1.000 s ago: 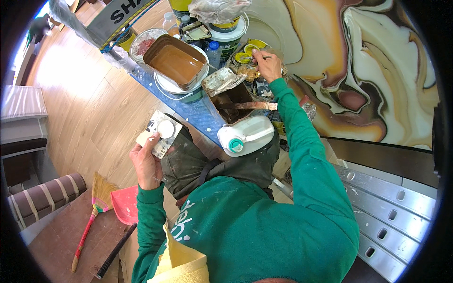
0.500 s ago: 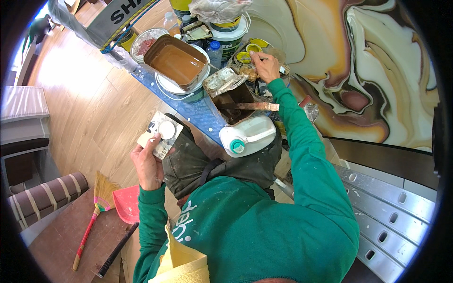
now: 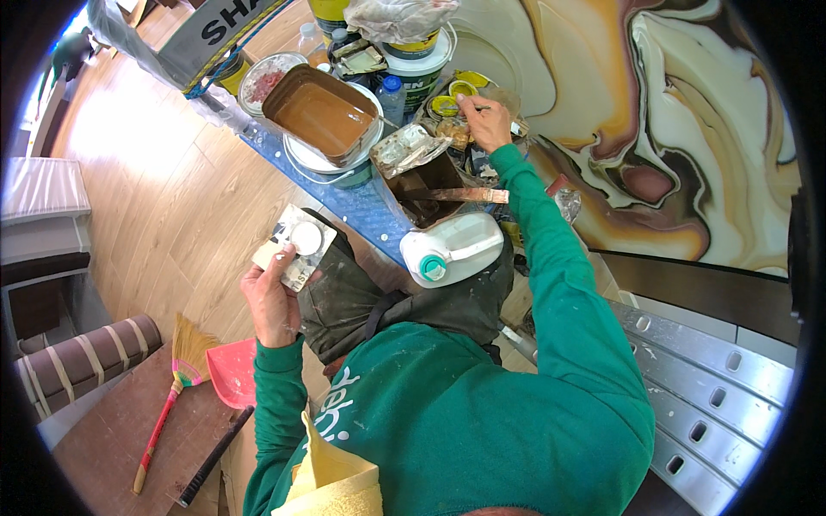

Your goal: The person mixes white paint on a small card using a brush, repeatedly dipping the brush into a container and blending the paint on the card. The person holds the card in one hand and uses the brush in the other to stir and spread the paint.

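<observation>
Paint tins crowded the blue speckled tabletop point(image 3: 366, 211) where the right hand point(image 3: 484, 123) reached out, its fingers pinched shut around a thin brush handle point(image 3: 475, 108) whose tip could not be made out among the small yellow-rimmed pots point(image 3: 447, 105) just beside the knuckles. The left hand point(image 3: 274, 297) hung well apart from it, low and off the table's near edge, over bare wooden floor point(image 3: 163, 198), clamped on a small flat card palette point(image 3: 292, 245) with a white round lid or dab on top; thumb above, fingers beneath. Between the two hands lay a white plastic jug point(image 3: 456, 248) with a teal cap, on its side close to the table's edge, and above it a dark open box point(image 3: 426, 185) with a paint-smeared stick point(image 3: 460, 195) across its rim. Farther from the right hand, toward the left, a brown-filled paint tray point(image 3: 320, 112) sat on a white bucket point(image 3: 340, 168), overhanging its rim. Beyond the right hand's knuckles the swirled cream-and-brown painting point(image 3: 688, 112) ran wide, with free space along it. Below the left hand, a broom point(image 3: 176, 378) and pink dustpan point(image 3: 232, 374) lay on a brown board, with open floor to the hand's left.
</observation>
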### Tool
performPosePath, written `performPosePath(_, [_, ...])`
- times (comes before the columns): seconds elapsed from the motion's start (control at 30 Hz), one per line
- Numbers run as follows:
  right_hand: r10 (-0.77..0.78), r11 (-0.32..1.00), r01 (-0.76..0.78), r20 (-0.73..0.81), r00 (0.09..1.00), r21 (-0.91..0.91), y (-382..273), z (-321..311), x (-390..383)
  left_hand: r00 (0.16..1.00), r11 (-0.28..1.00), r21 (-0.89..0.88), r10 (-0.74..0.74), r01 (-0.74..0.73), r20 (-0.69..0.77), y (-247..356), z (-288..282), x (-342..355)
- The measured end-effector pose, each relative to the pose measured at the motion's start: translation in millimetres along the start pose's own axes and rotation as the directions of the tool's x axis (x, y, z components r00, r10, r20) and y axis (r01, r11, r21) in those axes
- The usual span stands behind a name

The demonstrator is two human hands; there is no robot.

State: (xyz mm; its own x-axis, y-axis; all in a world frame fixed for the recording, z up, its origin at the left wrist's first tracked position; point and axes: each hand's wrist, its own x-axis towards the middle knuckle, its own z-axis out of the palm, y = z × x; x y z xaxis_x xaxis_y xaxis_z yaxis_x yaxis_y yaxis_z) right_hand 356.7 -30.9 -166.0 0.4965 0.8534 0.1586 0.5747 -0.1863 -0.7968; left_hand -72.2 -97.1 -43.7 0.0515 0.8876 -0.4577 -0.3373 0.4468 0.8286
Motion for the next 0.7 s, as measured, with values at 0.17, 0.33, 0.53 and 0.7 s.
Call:
performPosePath(0.17, [0.067, 0.997, -0.066, 0.027, 0.997, -0.027, -3, -3, -4, 1.0, 1.0, 0.002, 0.002, -0.002, -0.004, 1, -1, -1])
performPosePath(0.33, [0.182, 0.96, -0.18, 0.01, 0.983, 0.215, -18, -30, -12, 1.0, 1.0, 0.0, -0.018, 0.018, -0.003, -1, -1, 2])
performPosePath(0.53, [0.523, 0.614, -0.464, 0.111, 0.845, 0.638, -18, -84, -12, 1.0, 1.0, -0.002, -0.019, 0.019, 0.013, -2, 0, 6])
performPosePath(0.7, [0.563, 0.398, -0.532, 0.259, 0.785, 0.747, -4, -103, -14, 1.0, 1.0, 0.007, -0.028, 0.028, 0.008, -2, -1, 7])
